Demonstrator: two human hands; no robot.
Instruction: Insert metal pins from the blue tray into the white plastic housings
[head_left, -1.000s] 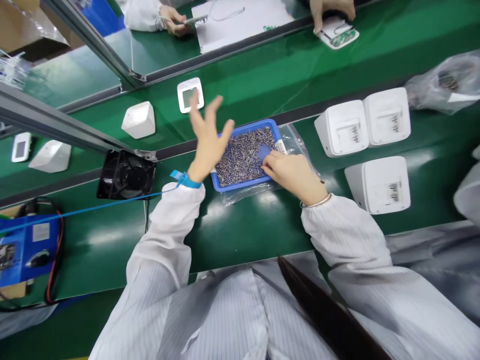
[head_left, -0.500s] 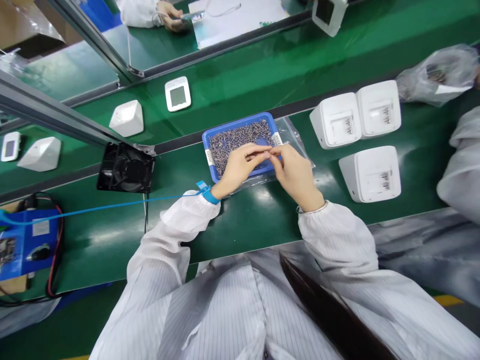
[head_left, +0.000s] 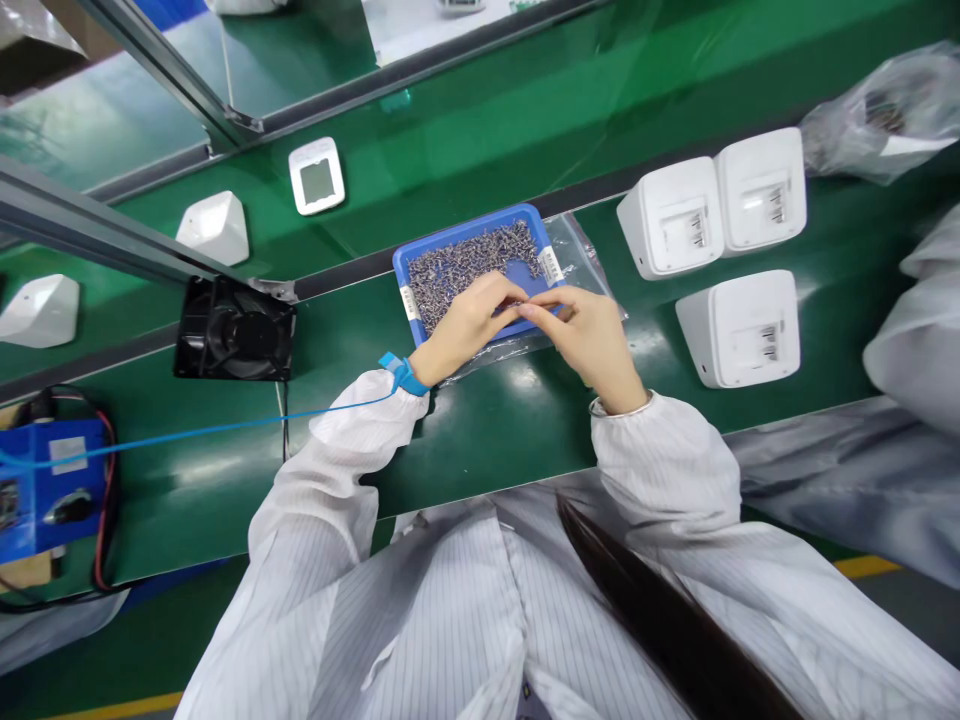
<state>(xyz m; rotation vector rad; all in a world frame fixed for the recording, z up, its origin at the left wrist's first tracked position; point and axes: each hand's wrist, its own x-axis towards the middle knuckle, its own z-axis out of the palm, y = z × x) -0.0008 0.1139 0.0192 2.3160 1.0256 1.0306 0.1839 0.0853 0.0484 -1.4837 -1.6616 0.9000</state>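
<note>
A shallow blue tray [head_left: 525, 277] with white labels holds a heap of small metal pieces [head_left: 469, 265], too fine to name. Over its front edge, my left hand [head_left: 474, 315] has its fingers pinched together, a blue wrist strap [head_left: 405, 374] around the wrist. Touching it at the fingertips, my right hand [head_left: 589, 337] is pinched too. Whatever lies between the fingers is too small and too hidden to make out. Under the tray and past its right side shows a clear plastic bag [head_left: 589, 262].
White housings [head_left: 739, 328] with metal contacts stand at the right, beside a co-worker's sleeve [head_left: 915, 320]. A clear bag of parts [head_left: 885, 115] lies behind them. At left are a black fan [head_left: 236, 330], a blue box with wires [head_left: 67, 485] and a white device with a screen [head_left: 316, 177].
The view has shifted slightly, so the tray and bench appear a little higher and further left. My hands stay together over the tray. The co-worker's hand at the top has left the view.
</note>
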